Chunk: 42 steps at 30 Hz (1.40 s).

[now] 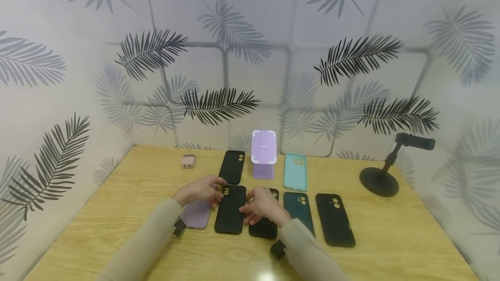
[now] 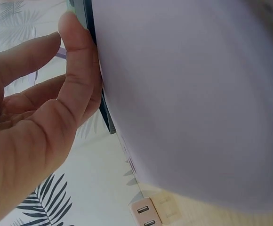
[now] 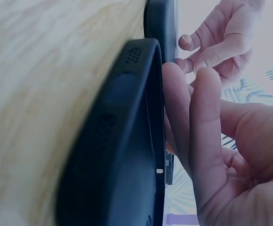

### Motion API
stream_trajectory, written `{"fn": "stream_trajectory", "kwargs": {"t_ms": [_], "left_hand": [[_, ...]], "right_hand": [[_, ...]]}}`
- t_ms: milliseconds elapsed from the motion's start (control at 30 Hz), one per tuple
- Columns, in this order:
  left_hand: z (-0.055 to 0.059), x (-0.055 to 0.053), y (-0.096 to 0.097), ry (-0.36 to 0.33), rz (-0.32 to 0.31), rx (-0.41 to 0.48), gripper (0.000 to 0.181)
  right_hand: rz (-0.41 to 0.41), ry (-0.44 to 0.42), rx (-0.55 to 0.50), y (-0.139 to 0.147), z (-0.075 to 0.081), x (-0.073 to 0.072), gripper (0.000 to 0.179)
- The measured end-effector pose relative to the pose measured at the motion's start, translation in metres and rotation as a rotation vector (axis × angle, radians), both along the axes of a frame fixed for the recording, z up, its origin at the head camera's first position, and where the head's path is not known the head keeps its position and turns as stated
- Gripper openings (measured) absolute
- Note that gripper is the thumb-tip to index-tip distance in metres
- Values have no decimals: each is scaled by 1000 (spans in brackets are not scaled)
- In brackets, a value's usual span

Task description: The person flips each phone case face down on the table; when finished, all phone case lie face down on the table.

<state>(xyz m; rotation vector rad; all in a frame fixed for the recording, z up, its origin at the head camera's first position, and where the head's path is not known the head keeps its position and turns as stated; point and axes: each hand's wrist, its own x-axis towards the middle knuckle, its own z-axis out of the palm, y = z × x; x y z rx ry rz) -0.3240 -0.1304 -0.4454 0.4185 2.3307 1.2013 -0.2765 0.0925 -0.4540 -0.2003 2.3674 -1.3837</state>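
Note:
Both hands are at a black phone case (image 1: 230, 211) in the middle of the front row. My left hand (image 1: 200, 189) is at its upper left edge, partly over a lavender phone case (image 1: 197, 216). At its right edge are the fingertips of my right hand (image 1: 263, 206), which covers part of another black phone case (image 1: 264, 230). In the left wrist view the lavender case fills the right side, beside the loosely bent fingers (image 2: 77, 70). The right wrist view shows fairly straight fingers (image 3: 206, 117) close to the cases; exact contact is hard to tell.
A black case (image 1: 232, 167), a lavender phone stand (image 1: 264, 147) and a light blue case (image 1: 295, 172) form the back row. Right of my hand lie a dark teal case (image 1: 298, 211) and a black case (image 1: 335, 220). A pink charger (image 1: 188, 162) and black holder (image 1: 379, 181) stand farther out.

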Motion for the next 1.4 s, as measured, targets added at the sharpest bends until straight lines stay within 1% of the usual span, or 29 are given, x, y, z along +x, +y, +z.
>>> {"fn": "stream_trajectory", "kwargs": {"t_ms": [100,200,333,433,533,633,733,833,1000,1067,1233,1400], "left_hand": [[-1,-1,-1,2,-5,6,48],[0,-1,-4,-2,-27,25,49],[5,-4,-8,22,-63,67,53],[12,-7,-10,63,-57,79,51],[18,-12,-12,81,-18,79,43],[21,-17,-13,93,27,81,36],[23,-23,-11,107,69,76,34],[22,-30,-9,106,130,67,35],[15,-41,-8,62,226,95,41],[12,-43,-8,44,242,111,43],[6,-45,-7,17,269,103,44],[4,-49,-4,-8,294,96,45]], "right_hand": [[0,-8,-26,1,-2,-2,46],[7,-14,-62,3,-4,-3,47],[22,29,-94,8,-6,-7,46],[21,68,-119,10,-5,-11,41],[14,114,-158,8,-4,-16,34],[5,202,-146,5,-2,-23,28],[-4,300,-70,1,0,-29,24],[-25,340,-19,-3,-1,-36,23],[-41,334,0,-9,-6,-49,25],[-36,315,5,-10,-7,-53,26],[-17,261,17,-14,-10,-59,31],[-11,267,38,-18,-11,-66,32]]}}
